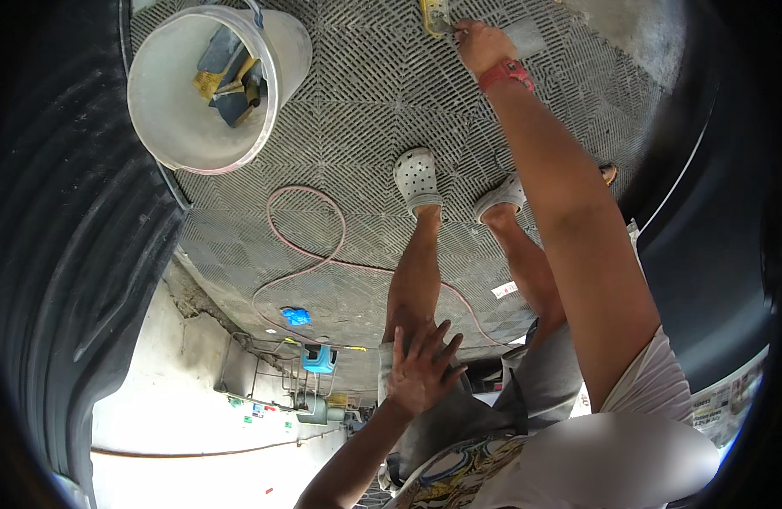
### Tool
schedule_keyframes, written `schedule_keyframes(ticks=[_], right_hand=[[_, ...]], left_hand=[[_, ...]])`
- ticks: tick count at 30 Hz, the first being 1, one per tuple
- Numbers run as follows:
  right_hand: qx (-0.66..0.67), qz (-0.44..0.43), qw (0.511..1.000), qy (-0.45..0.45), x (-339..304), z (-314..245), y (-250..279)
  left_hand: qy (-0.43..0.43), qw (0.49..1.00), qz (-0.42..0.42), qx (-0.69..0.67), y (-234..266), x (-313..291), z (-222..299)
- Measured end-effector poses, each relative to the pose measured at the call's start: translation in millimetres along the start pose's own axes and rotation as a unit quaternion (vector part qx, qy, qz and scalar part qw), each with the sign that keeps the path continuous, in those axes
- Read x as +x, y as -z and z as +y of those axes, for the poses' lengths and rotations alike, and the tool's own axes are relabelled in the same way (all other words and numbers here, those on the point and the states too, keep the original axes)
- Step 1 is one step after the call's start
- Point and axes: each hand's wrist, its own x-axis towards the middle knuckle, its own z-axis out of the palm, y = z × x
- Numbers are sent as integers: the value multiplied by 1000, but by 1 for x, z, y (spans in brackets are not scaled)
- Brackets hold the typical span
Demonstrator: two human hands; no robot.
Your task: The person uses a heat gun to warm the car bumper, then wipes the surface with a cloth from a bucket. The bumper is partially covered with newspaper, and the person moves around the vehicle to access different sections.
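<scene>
At the top of the head view, my right hand [486,49], with a red watch [506,75] on its wrist, is closed. Its fingertips pinch the edge of a yellow-edged object [436,15] with a greyish see-through middle, partly cut off by the frame. Beside that hand, a flat grey sheet [526,36] lies on the floor mat. My left hand [420,373] rests open on my left knee, fingers spread, holding nothing. A large white bucket [145,110] stands at the upper left, with dark grey and yellow flat pieces [229,81] inside.
A grey ribbed mat [357,110] covers the floor. A pinkish hose [344,222] loops across it behind my feet. Black curved panels [60,212] stand at left and right. Farther back are a blue crumpled item [296,316], a blue container [319,358] and a metal rack.
</scene>
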Motion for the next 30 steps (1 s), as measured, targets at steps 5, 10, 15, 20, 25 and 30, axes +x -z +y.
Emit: schedule_keyframes(ticks=[5,10,15,20,25,30], right_hand=[[-96,14,995,-26,17,28,-40],[-62,-13,998,-17,9,15,-43],[-73,16,997,-27,3,4,-36],[-113,-53,992,-6,5,-16,-14],[-103,-73,991,42,20,-26,-10],[-111,-111,987,36,28,-46,-3]], left_hand=[[8,998,45,-43,-7,-1,-5],[22,995,67,-67,-19,-1,1],[24,994,77,-78,-15,2,4],[28,993,81,-82,-15,3,4],[29,994,72,-77,-14,3,3],[35,993,79,-80,-14,4,4]])
